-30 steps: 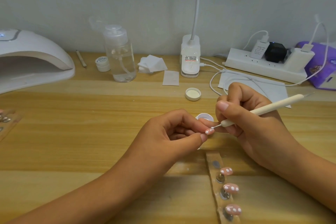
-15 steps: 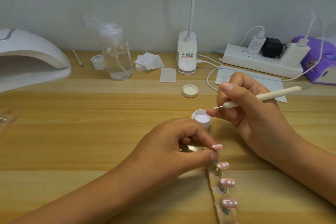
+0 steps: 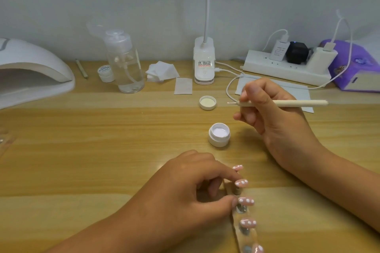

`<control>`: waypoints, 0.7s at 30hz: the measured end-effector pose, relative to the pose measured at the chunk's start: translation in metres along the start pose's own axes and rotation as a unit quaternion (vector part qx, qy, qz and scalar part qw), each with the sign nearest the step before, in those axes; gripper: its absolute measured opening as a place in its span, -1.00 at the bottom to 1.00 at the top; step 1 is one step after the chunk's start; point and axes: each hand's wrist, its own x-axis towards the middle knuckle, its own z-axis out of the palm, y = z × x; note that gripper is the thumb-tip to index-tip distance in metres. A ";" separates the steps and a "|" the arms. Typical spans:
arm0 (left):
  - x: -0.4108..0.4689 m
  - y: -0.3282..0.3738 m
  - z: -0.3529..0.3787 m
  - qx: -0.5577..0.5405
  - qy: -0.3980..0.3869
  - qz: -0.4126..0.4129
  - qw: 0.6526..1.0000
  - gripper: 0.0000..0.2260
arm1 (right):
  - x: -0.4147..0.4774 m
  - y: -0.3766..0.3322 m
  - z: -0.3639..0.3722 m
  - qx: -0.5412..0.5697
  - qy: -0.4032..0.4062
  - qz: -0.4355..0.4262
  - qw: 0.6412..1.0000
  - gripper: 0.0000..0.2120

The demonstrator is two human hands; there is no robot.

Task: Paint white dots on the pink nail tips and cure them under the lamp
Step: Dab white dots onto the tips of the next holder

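Several pink nail tips with white dots stand in a row on a clear strip (image 3: 236,230) at the front of the wooden table; the farthest tip (image 3: 238,167) is free of my fingers. My left hand (image 3: 195,191) has its thumb and forefinger pinched on the strip's far end, beside the second tip (image 3: 242,183). Raised above the table, my right hand (image 3: 273,121) holds a cream dotting tool (image 3: 287,103) level, its fine tip pointing left. An open jar of white paint (image 3: 219,134) sits between the hands. The white curing lamp (image 3: 30,72) stands at the far left.
The jar's lid (image 3: 207,102) lies behind the jar. Along the back stand a clear pump bottle (image 3: 123,61), a small white pot (image 3: 105,73), cotton pads (image 3: 162,71), a desk lamp base (image 3: 204,61), a power strip (image 3: 285,68) with cables and a purple box (image 3: 355,65).
My left hand carried the dotted tip down to the strip's far end and let it go. My right hand lifted the dotting tool up and back, away from the tip.
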 end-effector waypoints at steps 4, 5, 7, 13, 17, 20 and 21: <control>0.003 -0.002 0.004 -0.019 0.015 -0.010 1.000 -0.88 | -0.001 0.000 0.001 -0.035 -0.001 -0.010 0.999 -0.68; 0.003 -0.003 0.005 -0.025 0.020 -0.013 0.999 -0.87 | -0.001 0.001 0.001 -0.040 0.001 -0.012 0.999 -0.68; 0.005 -0.005 0.007 -0.053 0.029 -0.023 0.998 -0.82 | 0.000 0.002 0.000 -0.050 0.008 -0.013 0.999 -0.68; 0.009 -0.006 0.004 -0.109 0.012 -0.066 0.992 -0.80 | 0.002 0.004 -0.001 -0.059 0.018 -0.012 0.998 -0.64; 0.009 -0.003 0.002 -0.104 -0.006 -0.081 0.991 -0.90 | 0.003 0.004 -0.003 -0.061 0.026 -0.004 0.998 -0.62; 0.009 -0.003 0.001 -0.110 -0.010 -0.085 0.990 -0.90 | 0.003 0.005 -0.003 -0.062 0.026 -0.001 0.998 -0.61; 0.009 -0.003 0.001 -0.112 -0.009 -0.082 0.990 -0.90 | 0.003 0.005 -0.003 -0.062 0.026 -0.001 0.998 -0.61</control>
